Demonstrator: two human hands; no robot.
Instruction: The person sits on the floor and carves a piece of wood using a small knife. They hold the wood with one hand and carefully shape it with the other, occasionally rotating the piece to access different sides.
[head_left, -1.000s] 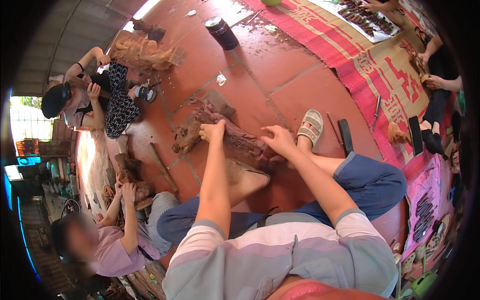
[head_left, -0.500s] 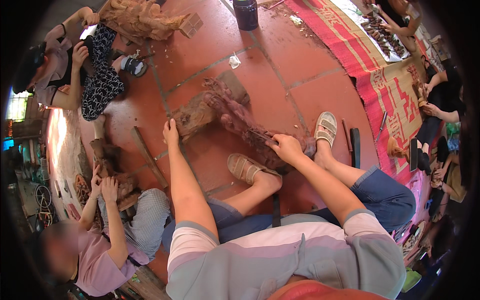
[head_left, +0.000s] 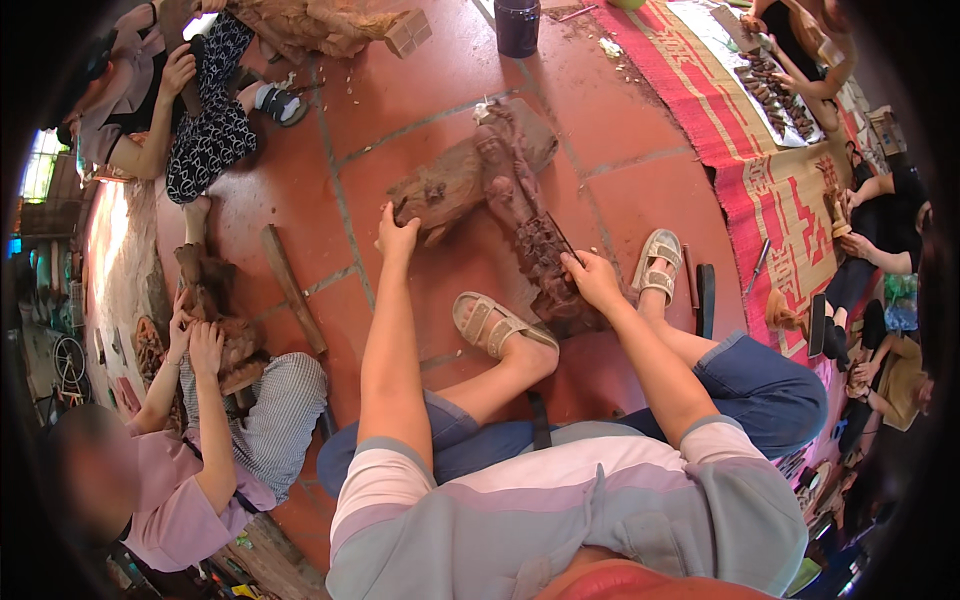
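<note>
A reddish-brown carved wood sculpture (head_left: pixel 522 190) leans across a rough wooden block (head_left: pixel 440 195) on the floor, its lower end between my feet. My left hand (head_left: pixel 398 236) is closed on the near left end of the block, fingers curled against the wood. In my right hand (head_left: pixel 594 280) is a thin dark hand tool (head_left: pixel 560 238), lying along the right side of the carving. Its tip shows too small to tell the kind. My sandalled feet flank the carving's lower end, the left sandal (head_left: pixel 490 325) closest to it.
A wooden stick (head_left: pixel 292 290) lies left on the tiles; a dark flat bar (head_left: pixel 706 300) lies by my right foot. A black bucket (head_left: pixel 517 28) stands ahead. Co-workers handle carvings at left, beside a large carving (head_left: pixel 330 30). A red woven mat (head_left: pixel 735 170) spreads right, with people beyond.
The block and the carving have shifted right and away from me, with my left hand on the block. The carving's far end has swung right. My right hand keeps the tool at the carving.
</note>
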